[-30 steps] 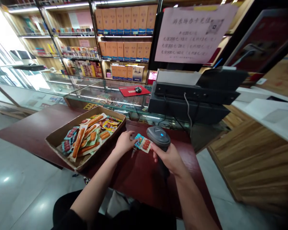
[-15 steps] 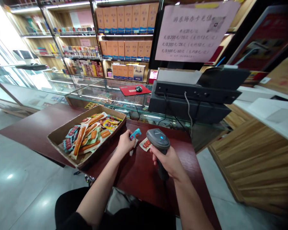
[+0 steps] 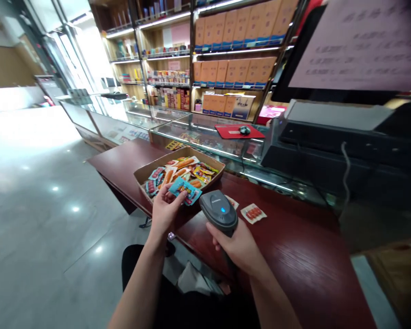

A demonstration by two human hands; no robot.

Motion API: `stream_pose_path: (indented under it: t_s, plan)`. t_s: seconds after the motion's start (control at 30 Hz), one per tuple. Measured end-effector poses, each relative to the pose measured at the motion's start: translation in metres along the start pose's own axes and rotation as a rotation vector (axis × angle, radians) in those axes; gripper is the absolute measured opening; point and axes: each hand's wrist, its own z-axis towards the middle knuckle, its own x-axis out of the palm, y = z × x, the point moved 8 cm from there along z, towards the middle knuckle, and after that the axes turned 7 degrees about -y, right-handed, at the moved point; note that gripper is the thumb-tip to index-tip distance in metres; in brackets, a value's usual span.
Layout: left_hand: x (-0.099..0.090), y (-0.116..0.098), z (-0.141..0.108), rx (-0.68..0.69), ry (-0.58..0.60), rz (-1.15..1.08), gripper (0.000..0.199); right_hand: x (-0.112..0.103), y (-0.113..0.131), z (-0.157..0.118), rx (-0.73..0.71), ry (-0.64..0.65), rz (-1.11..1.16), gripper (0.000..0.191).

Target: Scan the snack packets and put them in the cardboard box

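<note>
My left hand [image 3: 166, 208] pinches a blue snack packet [image 3: 186, 190], its printed face turned up, in front of the cardboard box. In my right hand [image 3: 238, 242] is a dark grey barcode scanner [image 3: 219, 210] with a small blue light on top, its head close to the packet's right side. The cardboard box [image 3: 145, 172] holds many packaged sausages and snack packets. Right of the scanner, a clear packet of small red sausages [image 3: 253, 213] lies flat on the dark red table [image 3: 294, 256]. Another packet [image 3: 232, 202] is partly hidden behind the scanner.
Behind the table runs a glass display counter [image 3: 205, 132] with a red mouse pad [image 3: 228, 131] and a computer mouse [image 3: 244, 130]. A monitor [image 3: 296, 59] with a pink sheet stands at the right, cables hanging below. Shelves of orange boxes [image 3: 233, 34] line the back.
My view has swung left. My left hand has lifted the blue packet from near the tabletop to beside the box and turned its face up. The scanner stays in my right hand.
</note>
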Motion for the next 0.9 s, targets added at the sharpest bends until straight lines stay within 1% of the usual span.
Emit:
stream_pose_path:
  t_s: [0.1,0.2,0.27,0.37,0.47,0.67,0.83,0.9]
  plan:
    - [-0.021,-0.014,0.000,0.050,-0.106,-0.005,0.049,0.025,0.007,-0.001,-0.006,0.061,-0.034,0.027]
    - [-0.031,-0.021,0.000,0.079,-0.142,-0.022,0.047,0.040,0.013,-0.001,-0.018,0.094,-0.058,0.027]
    - [-0.034,-0.021,0.001,0.079,-0.159,-0.027,0.044,0.045,0.017,0.000,-0.036,0.096,-0.066,0.028]
    - [-0.037,-0.019,0.002,0.070,-0.167,-0.039,0.043,0.045,0.020,0.001,-0.057,0.064,-0.072,0.031]
    - [-0.034,-0.018,0.003,0.071,-0.153,-0.050,0.042,0.043,0.021,0.002,-0.065,0.037,-0.082,0.033]
    - [-0.029,-0.022,0.003,0.128,-0.117,-0.087,0.033,0.040,0.025,0.001,-0.068,0.034,-0.078,0.029]
    - [-0.030,-0.018,0.000,0.083,-0.115,-0.042,0.036,0.042,0.019,-0.001,0.002,0.063,-0.034,0.026]
    - [-0.031,-0.017,-0.001,0.075,-0.125,-0.039,0.039,0.042,0.018,0.000,-0.005,0.068,-0.035,0.026]
